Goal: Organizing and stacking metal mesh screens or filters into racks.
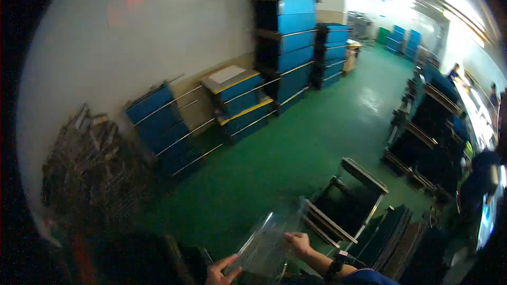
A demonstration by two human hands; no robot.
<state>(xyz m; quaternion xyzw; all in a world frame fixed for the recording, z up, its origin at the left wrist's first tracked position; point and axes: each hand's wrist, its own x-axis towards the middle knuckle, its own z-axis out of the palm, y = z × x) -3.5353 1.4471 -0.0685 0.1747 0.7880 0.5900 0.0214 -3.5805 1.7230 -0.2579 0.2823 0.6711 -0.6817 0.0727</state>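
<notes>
Clear plastic tray (pixel 264 248): held in mid-air over green floor (pixel 296 153), pinched at lower edge by left hand (pixel 222 272), right hand (pixel 298 243) fingers clamped on right edge. Thin, flexy; likely to buckle or slip, drop beside open black crate (pixel 346 200).

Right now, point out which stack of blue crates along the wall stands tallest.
The stack of blue crates at the wall's corner, rising nearly to the ceiling; the neighbouring stacks on either side are clearly shorter.
</notes>
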